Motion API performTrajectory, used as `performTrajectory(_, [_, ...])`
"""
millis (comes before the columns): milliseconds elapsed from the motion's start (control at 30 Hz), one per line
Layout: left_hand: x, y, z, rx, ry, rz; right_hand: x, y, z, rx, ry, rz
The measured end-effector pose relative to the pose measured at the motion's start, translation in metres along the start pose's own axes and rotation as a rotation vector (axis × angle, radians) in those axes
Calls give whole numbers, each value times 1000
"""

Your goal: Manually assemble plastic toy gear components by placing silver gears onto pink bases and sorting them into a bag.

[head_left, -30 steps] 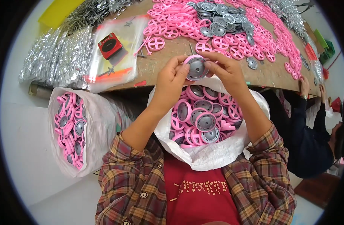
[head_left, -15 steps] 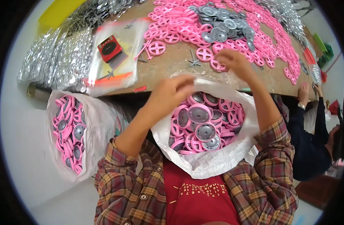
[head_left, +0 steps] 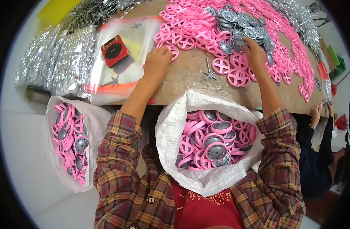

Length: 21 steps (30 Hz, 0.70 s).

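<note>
Over the brown bench (head_left: 190, 78), left hand (head_left: 157, 61) pinches a pink spoked plastic wheel (head_left: 172, 51) while right hand (head_left: 255, 51) closes on a grey metal hubcap disc (head_left: 238, 42), both within reach.

Both hands are now reaching out over the tabletop: the left hand (head_left: 156, 61) onto a pink spoked plastic wheel (head_left: 171, 51), the right hand (head_left: 255, 53) onto a grey metal hub disc (head_left: 238, 43), no longer pressing parts together above the white woven sack (head_left: 171, 129).

Plaid flannel sleeves (head_left: 117, 168) – red front (head_left: 205, 212)
</note>
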<state>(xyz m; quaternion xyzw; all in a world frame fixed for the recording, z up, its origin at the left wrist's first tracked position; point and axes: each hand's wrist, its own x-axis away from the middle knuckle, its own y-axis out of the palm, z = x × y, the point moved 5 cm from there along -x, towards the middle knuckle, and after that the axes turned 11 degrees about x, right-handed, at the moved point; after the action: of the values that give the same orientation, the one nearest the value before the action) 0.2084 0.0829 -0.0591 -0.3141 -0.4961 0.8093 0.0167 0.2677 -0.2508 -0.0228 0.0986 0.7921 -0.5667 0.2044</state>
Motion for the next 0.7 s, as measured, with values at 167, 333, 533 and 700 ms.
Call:
performTrajectory(167, [0,-16,38,652,-446,134,34,-31,-48,-801,179,-72])
performTrajectory(333, [10,-37,113,1804,-729,-30,85,-50,-131,-906,5,-188])
performTrajectory(533, [31,-58,149,1558,-594,-55,107,-75,-137,-1039,13,-419])
performTrajectory(700, [47,-53,162,1436,-518,-124,135,-74,-131,-1152,24,-585])
